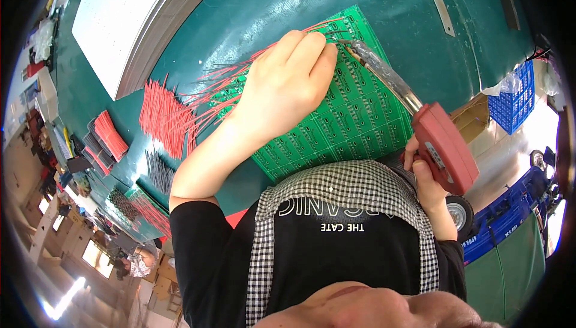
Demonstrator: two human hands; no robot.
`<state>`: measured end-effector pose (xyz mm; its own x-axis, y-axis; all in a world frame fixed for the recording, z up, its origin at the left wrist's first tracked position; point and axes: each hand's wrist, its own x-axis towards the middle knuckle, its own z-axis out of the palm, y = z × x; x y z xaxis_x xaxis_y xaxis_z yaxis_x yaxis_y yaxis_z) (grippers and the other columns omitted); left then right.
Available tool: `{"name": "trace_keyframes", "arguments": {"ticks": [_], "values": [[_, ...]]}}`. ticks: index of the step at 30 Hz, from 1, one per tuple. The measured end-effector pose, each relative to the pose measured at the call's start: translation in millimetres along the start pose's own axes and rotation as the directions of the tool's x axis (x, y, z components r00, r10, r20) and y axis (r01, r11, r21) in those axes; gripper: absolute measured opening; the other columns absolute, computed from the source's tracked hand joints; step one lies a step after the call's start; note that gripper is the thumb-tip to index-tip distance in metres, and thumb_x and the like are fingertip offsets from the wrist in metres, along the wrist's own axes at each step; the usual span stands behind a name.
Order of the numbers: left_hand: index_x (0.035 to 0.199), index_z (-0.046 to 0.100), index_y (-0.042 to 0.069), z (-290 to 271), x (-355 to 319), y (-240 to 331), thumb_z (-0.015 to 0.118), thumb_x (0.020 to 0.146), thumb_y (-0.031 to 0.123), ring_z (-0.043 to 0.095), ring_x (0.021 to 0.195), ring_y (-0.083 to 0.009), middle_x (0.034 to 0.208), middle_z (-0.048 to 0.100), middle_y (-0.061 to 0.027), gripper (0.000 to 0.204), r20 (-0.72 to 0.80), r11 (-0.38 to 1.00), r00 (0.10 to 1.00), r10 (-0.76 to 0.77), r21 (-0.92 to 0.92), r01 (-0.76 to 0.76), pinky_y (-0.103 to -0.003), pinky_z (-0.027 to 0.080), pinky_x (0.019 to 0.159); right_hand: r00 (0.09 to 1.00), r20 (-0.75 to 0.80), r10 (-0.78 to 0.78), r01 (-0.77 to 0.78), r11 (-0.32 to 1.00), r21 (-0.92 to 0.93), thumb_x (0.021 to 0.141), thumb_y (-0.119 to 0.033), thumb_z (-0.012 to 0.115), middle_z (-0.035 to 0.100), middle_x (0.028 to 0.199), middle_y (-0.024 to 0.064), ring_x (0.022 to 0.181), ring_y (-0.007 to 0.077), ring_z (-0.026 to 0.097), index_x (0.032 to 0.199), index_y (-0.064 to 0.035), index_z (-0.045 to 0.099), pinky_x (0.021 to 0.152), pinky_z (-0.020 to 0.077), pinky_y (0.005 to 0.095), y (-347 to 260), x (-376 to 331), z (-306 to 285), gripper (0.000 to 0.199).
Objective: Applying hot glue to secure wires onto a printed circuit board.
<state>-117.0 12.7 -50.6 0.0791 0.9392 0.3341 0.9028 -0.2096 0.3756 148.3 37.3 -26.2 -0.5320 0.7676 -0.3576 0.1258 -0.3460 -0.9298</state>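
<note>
- At nine o'clock from my view I see bundles of red wire pieces [163, 114] lying fanned on the green work table [252, 10], with smaller red and dark bundles [107, 138] farther out toward the left edge.
- At eleven o'clock a stack of white sheets [129, 19] lies on the table, well apart from the hands.
- Just above centre, my left hand [288, 82] rests on the green circuit board panel [351, 121], fingers curled and pinched together at the tips near twelve o'clock; thin red wires [225, 82] spread out from under the palm toward nine o'clock. I cannot tell exactly what the fingertips pinch.
- The board panel lies flat on the table, from centre toward two o'clock, its near edge just beside the checked apron [345, 184].
- At three o'clock my right hand [423, 175] is clenched around the handle of a red soldering gun [444, 145]; its long metal barrel [384, 73] slants up toward twelve o'clock, the tip just beside the left fingertips over the board.
- At two o'clock a blue plastic crate [513, 97] stands off the table edge.
</note>
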Motion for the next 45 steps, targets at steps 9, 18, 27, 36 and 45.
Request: {"name": "trace_keyframes", "arguments": {"ticks": [9, 18, 27, 36, 45], "values": [[0.087, 0.061, -0.002, 0.6, 0.6, 1.7, 0.061, 0.062, 0.001, 0.055, 0.071, -0.0217, 0.084, 0.054, -0.0087, 0.026, 0.008, 0.999, 1.000, 0.010, 0.044, -0.010, -0.030, 0.048, 0.060, 0.999, -0.037, -0.005, -0.001, 0.988, -0.154, 0.070, -0.018, 0.076, 0.061, 0.087, 0.0052, 0.068, 0.0080, 0.053, 0.126, 0.0063, 0.040, 0.062, 0.0430, 0.0204, 5.7, -3.1, -4.8, 0.071], [0.088, 0.061, -0.002, 0.1, -0.6, 2.2, 0.060, 0.062, 0.002, 0.055, 0.071, -0.0210, 0.085, 0.054, -0.0088, 0.026, -0.003, 0.997, 1.000, 0.023, 0.071, -0.023, -0.029, 0.048, 0.059, 0.996, 0.021, -0.088, 0.089, 0.991, -0.103, 0.081, -0.031, 0.063, 0.055, 0.108, 0.0171, 0.059, 0.0122, 0.051, 0.124, 0.0018, 0.039, 0.054, 0.0418, 0.0244, -1.9, -0.6, -0.2, 0.059], [0.087, 0.061, -0.002, 1.8, -2.0, 0.7, 0.061, 0.061, 0.002, 0.054, 0.069, -0.0201, 0.084, 0.054, -0.0084, 0.026, -0.025, 0.996, 0.999, 0.046, 0.082, -0.044, -0.028, 0.048, 0.058, 0.998, -0.063, -0.028, 0.026, 0.999, -0.026, 0.072, -0.018, 0.074, 0.059, 0.097, 0.0079, 0.071, 0.0091, 0.054, 0.126, 0.0036, 0.039, 0.064, 0.0447, 0.0222, 2.9, 0.2, 2.5, 0.068], [0.087, 0.061, -0.002, 3.9, 0.1, -0.2, 0.061, 0.061, 0.003, 0.055, 0.070, -0.0199, 0.084, 0.054, -0.0084, 0.026, -0.027, 0.994, 0.998, 0.060, 0.092, -0.058, -0.028, 0.048, 0.058, 0.999, -0.045, 0.017, -0.023, 0.992, -0.127, 0.070, -0.017, 0.074, 0.061, 0.098, 0.0096, 0.069, 0.0097, 0.055, 0.125, 0.0049, 0.040, 0.064, 0.0453, 0.0229, 0.0, -0.2, -0.2, 0.069], [0.086, 0.059, 0.000, -4.0, -9.3, 3.8, 0.059, 0.062, 0.006, 0.056, 0.072, -0.0191, 0.084, 0.053, -0.0072, 0.025, 0.098, 0.986, 0.995, 0.017, 0.165, -0.033, -0.027, 0.048, 0.059, 0.971, -0.130, -0.201, 0.189, 0.978, -0.093, 0.083, -0.027, 0.060, 0.053, 0.107, 0.0189, 0.059, 0.0144, 0.051, 0.119, 0.0043, 0.040, 0.051, 0.0453, 0.0253, 5.4, -10.0, 1.1, 0.051]]}}
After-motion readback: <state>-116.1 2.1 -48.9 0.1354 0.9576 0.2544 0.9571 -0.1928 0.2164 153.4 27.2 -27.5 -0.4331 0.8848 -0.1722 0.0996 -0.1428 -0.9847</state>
